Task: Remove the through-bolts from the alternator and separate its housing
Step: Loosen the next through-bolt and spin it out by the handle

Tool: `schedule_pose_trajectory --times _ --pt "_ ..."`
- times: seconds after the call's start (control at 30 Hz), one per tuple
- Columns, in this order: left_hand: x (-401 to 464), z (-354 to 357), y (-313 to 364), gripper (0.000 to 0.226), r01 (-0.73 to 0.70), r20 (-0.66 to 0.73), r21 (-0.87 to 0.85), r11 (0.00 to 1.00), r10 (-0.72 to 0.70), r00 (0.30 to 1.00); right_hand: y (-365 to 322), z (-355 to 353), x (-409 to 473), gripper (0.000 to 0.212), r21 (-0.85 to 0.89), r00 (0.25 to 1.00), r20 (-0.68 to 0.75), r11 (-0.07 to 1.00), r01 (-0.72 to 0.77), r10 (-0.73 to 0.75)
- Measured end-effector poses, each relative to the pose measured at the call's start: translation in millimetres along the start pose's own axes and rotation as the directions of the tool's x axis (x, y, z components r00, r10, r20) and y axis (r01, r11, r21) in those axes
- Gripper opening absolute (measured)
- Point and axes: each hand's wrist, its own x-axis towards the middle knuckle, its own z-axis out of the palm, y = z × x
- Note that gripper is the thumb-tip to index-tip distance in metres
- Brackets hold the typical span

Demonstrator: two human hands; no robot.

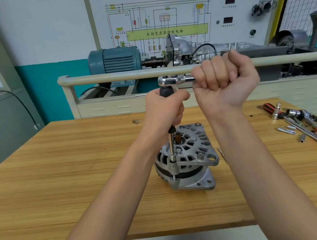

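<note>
Silver and ribbed, the alternator (186, 159) stands on end near the middle of the wooden workbench (62, 166), its shaft pointing up. A nut driver (172, 147) stands upright with its socket seated on a through-bolt (174, 177) at the housing's near-left edge. The left hand (165, 111) wraps its fingers around the driver's black handle. The right hand (225, 79) is a closed fist around the handle of a chrome ratchet (175, 79) that lies level across the driver's top. Loose tools (303, 124) and what look like 2 or 3 removed bolts (287, 130) lie on the bench's far right.
</note>
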Motion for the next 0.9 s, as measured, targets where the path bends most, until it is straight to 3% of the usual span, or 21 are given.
schedule_pose_trajectory --times 0.2,0.33,0.47,0.57,0.67,0.73,0.8,0.9 --pt "6.6 -14.3 6.7 0.036 0.078 0.263 -0.033 0.996 -0.067 0.962 11.8 -19.7 32.0 0.046 0.264 0.940 -0.174 0.933 -0.244 0.295" --pt "5.9 -16.3 7.5 0.042 0.134 0.409 -0.093 0.987 -0.085 0.909 11.8 -21.9 34.9 0.045 0.285 0.925 -0.171 0.915 -0.284 0.340" --pt "5.9 -10.2 4.2 0.058 0.134 0.275 -0.071 0.988 -0.110 0.955 3.9 -10.3 18.5 0.045 0.228 0.971 -0.134 0.960 -0.165 0.199" --pt "5.2 -3.7 4.2 0.058 0.084 0.158 -0.045 0.995 -0.076 0.984 5.5 0.8 -4.8 0.047 -0.053 0.999 -0.008 0.997 0.048 -0.048" --pt "2.0 2.3 2.9 0.059 0.041 0.054 -0.010 0.999 -0.041 0.998 19.9 9.7 -29.7 0.040 -0.296 0.915 0.265 0.877 0.378 -0.305" --pt "-1.5 5.8 2.9 0.056 0.012 -0.030 0.015 1.000 -0.012 0.999 29.8 12.6 -39.2 0.034 -0.400 0.840 0.396 0.753 0.522 -0.372" --pt "-2.2 6.9 1.3 0.051 -0.018 -0.137 0.032 0.999 0.022 0.990 33.5 14.5 -40.6 0.034 -0.438 0.820 0.437 0.708 0.553 -0.370" --pt "-0.1 7.7 -1.5 0.045 -0.055 -0.242 0.044 0.998 0.064 0.968 26.1 17.0 -31.7 0.037 -0.325 0.860 0.394 0.826 0.461 -0.325"
